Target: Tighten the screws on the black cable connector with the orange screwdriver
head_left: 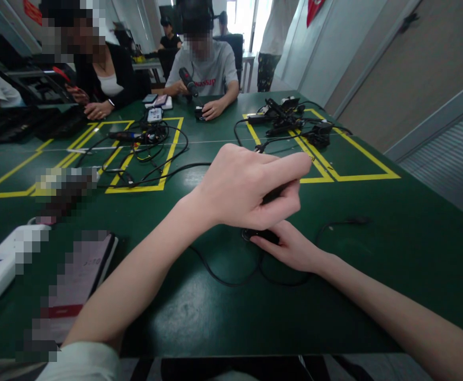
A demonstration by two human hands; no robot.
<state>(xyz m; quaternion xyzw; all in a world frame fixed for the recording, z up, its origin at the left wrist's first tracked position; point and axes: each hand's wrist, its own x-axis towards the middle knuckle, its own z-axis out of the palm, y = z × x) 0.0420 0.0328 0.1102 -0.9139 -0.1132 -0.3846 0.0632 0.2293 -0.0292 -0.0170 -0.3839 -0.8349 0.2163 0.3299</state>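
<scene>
My left hand point(251, 185) is raised over the green table point(374, 275), its fingers curled and pinched round a small dark object that I cannot make out. Just below it, my right hand point(290, 246) lies low on the table with its fingers pressed onto a small black device point(255, 234). A thin black cable point(231, 278) loops on the table beneath both hands and runs out right to a plug end point(358, 219).
Yellow tape outlines point(350, 164) mark the table. Black cables and adapters are piled at the far right point(290, 119) and the far middle point(147, 137). A white device point(1, 264) and a booklet point(76, 280) lie at the left. Two people sit across the table.
</scene>
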